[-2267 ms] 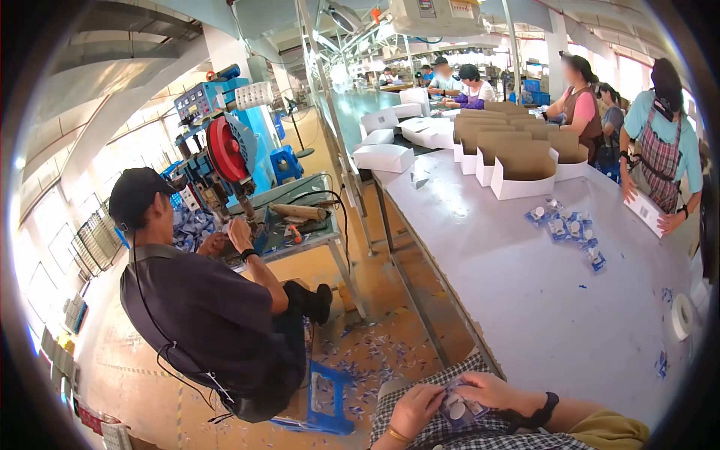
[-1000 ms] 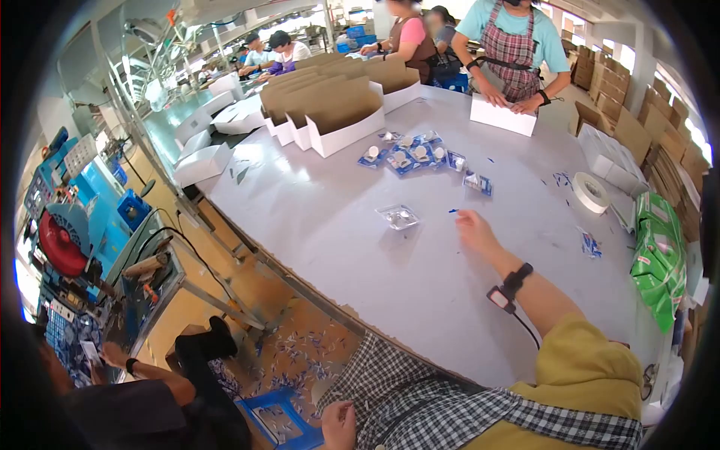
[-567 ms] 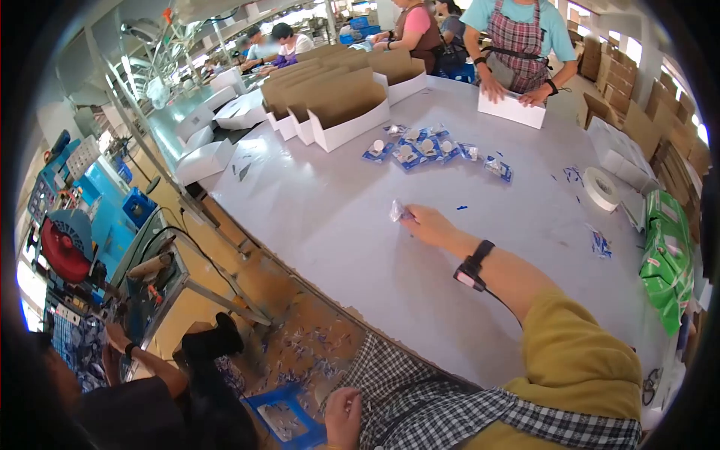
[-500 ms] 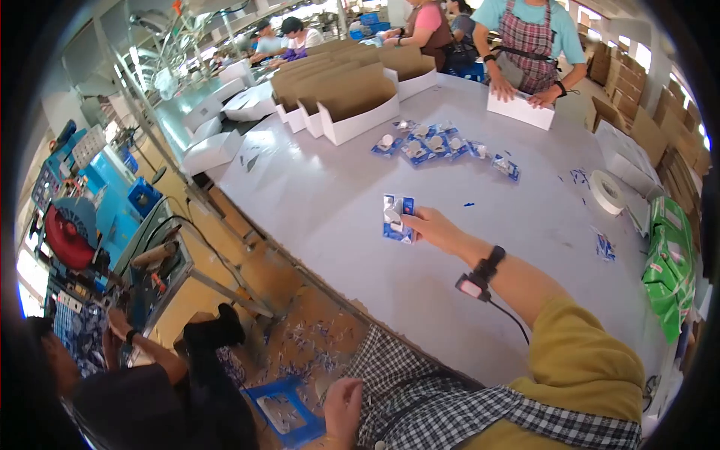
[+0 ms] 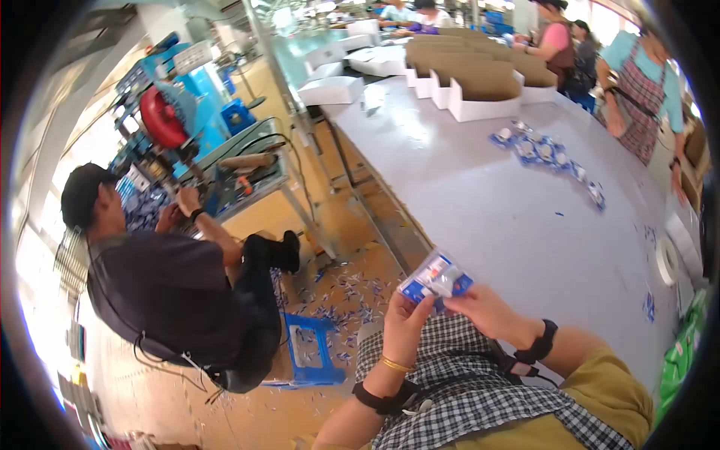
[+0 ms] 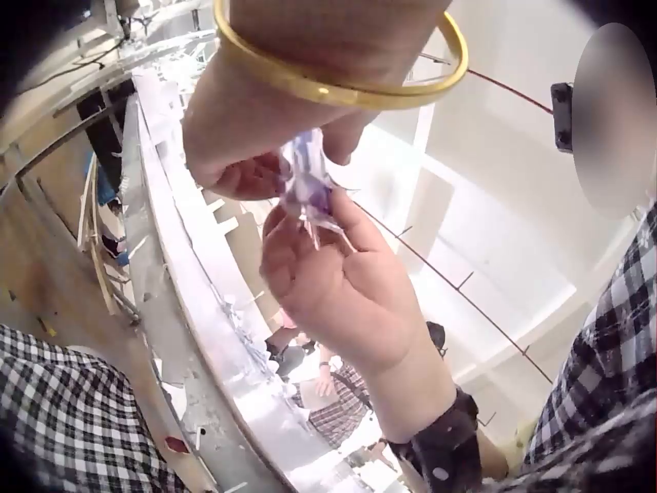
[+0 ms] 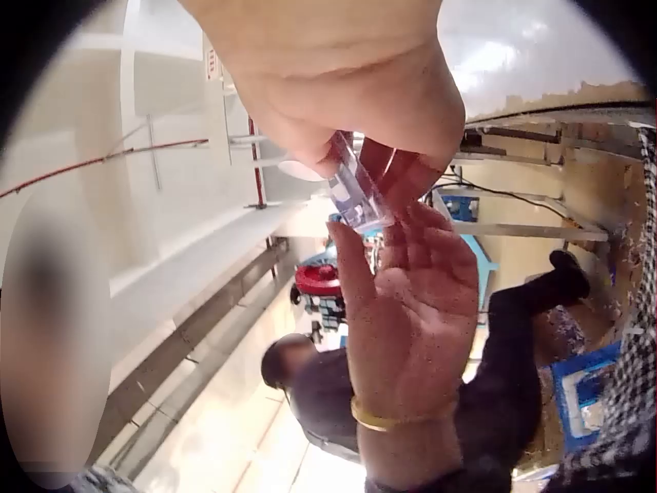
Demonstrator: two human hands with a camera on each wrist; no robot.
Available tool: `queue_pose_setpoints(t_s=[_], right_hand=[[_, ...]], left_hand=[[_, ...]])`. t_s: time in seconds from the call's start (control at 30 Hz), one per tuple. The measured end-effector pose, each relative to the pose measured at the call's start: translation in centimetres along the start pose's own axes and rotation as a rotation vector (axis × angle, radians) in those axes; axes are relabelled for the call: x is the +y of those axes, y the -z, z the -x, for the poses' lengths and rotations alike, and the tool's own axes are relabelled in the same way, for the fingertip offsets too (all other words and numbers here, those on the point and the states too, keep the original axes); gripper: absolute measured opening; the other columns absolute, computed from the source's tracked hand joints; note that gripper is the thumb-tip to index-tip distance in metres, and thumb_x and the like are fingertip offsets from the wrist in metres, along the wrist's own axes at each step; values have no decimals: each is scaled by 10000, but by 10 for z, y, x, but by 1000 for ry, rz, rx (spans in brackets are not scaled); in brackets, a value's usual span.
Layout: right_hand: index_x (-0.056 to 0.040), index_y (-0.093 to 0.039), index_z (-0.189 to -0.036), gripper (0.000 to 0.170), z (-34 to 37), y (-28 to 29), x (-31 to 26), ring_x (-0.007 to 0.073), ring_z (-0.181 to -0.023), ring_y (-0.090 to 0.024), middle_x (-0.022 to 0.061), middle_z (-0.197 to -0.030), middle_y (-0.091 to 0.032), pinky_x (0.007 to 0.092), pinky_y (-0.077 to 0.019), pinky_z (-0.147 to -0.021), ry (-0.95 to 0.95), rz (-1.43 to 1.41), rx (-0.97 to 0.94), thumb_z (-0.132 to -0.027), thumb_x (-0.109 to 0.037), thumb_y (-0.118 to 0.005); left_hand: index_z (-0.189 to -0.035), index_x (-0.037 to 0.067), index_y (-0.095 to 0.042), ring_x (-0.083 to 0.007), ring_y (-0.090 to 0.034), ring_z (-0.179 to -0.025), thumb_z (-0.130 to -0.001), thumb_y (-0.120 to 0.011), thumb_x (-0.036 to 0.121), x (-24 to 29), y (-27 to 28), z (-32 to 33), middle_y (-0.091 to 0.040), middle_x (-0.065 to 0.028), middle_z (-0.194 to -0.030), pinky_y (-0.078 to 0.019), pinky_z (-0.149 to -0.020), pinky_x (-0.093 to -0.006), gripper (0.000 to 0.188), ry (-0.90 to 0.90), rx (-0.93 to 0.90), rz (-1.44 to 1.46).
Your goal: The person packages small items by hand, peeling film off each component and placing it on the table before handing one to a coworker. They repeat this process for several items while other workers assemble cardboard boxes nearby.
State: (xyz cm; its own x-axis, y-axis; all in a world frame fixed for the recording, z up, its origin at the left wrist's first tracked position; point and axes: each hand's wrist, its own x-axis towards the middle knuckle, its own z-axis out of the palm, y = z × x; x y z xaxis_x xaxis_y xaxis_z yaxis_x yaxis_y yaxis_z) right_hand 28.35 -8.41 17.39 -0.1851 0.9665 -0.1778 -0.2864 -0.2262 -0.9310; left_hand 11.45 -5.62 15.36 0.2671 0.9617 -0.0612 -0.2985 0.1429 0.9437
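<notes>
In the head view, a clear blister pack [image 5: 437,279] with a blue printed card and a pale round piece is held up in front of the apron, just past the table's near edge. My left hand [image 5: 405,326] pinches its lower left corner, thumb on the front. From the other side my right hand [image 5: 489,311] grips the lower right edge. Both wrist views show the pack [image 6: 306,185] between the two hands, seen nearly edge-on; the fingers behind it are partly hidden. Similar blister packs [image 5: 551,154] lie in a loose cluster on the table [image 5: 495,225].
White open boxes [image 5: 486,109] with brown insides stand in rows at the back. Beyond the right edge are a tape roll [image 5: 666,261] and a green bag [image 5: 681,360]. On the left a seated person [image 5: 165,292] works at a machine [image 5: 166,116]; a blue stool [image 5: 311,352] stands close by.
My right hand has brought the blister pack from over the table back to my body. My left hand has come up from my lap and taken hold too. The head view has swung left.
</notes>
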Motion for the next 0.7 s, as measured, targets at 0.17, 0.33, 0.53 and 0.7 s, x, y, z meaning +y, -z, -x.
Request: queue_pose_setpoints(t_s=[0.17, 0.33, 0.53, 0.7], right_hand=[[-29, -500, -1258, 438, 8, 7, 2, 163, -1035, -539, 77, -1096, -581, 292, -437, -898, 193, 38, 82, -864, -135, -659], [-43, -604, -1086, 305, 14, 9, -11, 192, -847, -575, 86, -951, -619, 304, -462, -743, 150, 821, -288, -888, -275, -614], [-34, -613, -1059, 260, 21, -6, 2, 97, -670, -529, 17, -773, -604, 255, -420, -585, -216, 523, -139, -895, -237, -609], [-14, -602, -1059, 246, 22, -4, 12, 68, -661, -524, 9, -788, -597, 231, -420, -574, -152, 481, -122, -904, -205, -596]], left_hand=[[-1174, 17, -518, -93, -566, -862, -898, -609, 138, 13, 26, 18, -613, -29, -1021, -466, -755, -238, 315, -7, 92, -113], [-1128, 23, -555, -151, -603, -860, -860, -628, 106, 7, 35, 34, -617, -77, -940, -492, -800, -280, 290, -8, -352, -541], [-1119, 49, -557, -209, -594, -944, -810, -709, 127, 12, 28, 39, -573, -111, -1028, -504, -800, -309, 353, -258, -223, -650], [-983, 54, -618, -289, -580, -896, -785, -705, 106, 9, 30, 35, -575, -118, -976, -479, -779, -379, 222, -630, -168, -904]])
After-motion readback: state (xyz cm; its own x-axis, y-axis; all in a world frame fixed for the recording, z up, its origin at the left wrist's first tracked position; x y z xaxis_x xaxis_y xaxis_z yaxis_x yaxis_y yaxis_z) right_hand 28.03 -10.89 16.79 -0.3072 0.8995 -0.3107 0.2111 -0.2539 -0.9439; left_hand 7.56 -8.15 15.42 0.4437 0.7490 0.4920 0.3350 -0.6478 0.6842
